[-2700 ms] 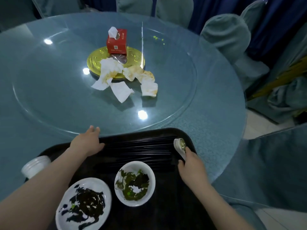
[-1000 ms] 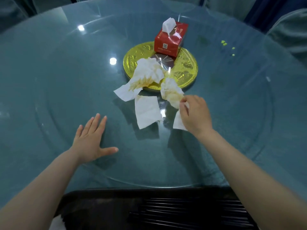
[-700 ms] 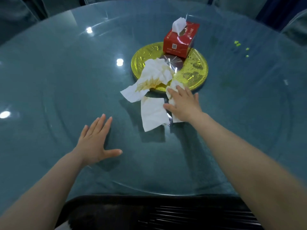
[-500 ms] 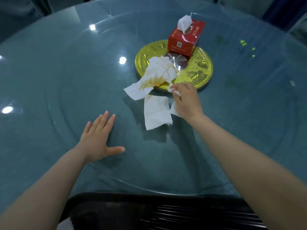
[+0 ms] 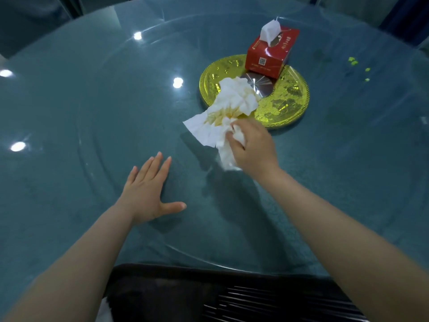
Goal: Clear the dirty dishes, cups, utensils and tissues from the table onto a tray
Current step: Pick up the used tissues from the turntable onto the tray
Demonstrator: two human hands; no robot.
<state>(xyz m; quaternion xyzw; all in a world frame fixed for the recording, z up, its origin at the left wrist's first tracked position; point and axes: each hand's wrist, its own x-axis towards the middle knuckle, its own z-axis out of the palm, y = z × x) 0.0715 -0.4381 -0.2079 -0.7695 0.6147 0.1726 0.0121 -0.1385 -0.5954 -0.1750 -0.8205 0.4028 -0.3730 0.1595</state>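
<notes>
**Crumpled tissues gripped by the right hand at the edge of the gold disc**

Crumpled white tissues (image 5: 228, 151) are gripped in the curled fingers of the right hand (image 5: 251, 148), with one bunch enclosed in the fist and a longer piece hanging below it toward the glass. A larger stained tissue (image 5: 228, 108), marked with yellow-brown, is touched by the same fingertips; it is spread partly on the glass and partly over the near-left rim of the gold disc (image 5: 287, 105). The left hand (image 5: 148, 194) is laid flat on the glass turntable (image 5: 92, 117), fingers straight and the thumb spread out to the side, and nothing is held by it. It is placed well apart from the tissues, nearer the person.

A red tissue box (image 5: 270, 54) is set on the far part of the gold disc, a clean white sheet standing up from its slot. A few small green crumbs (image 5: 354, 62) are scattered on the glass to the right of the box. The far edge of the black tray (image 5: 209, 296) is seen at the bottom, between the two forearms, just beside the near rim of the turntable.
</notes>
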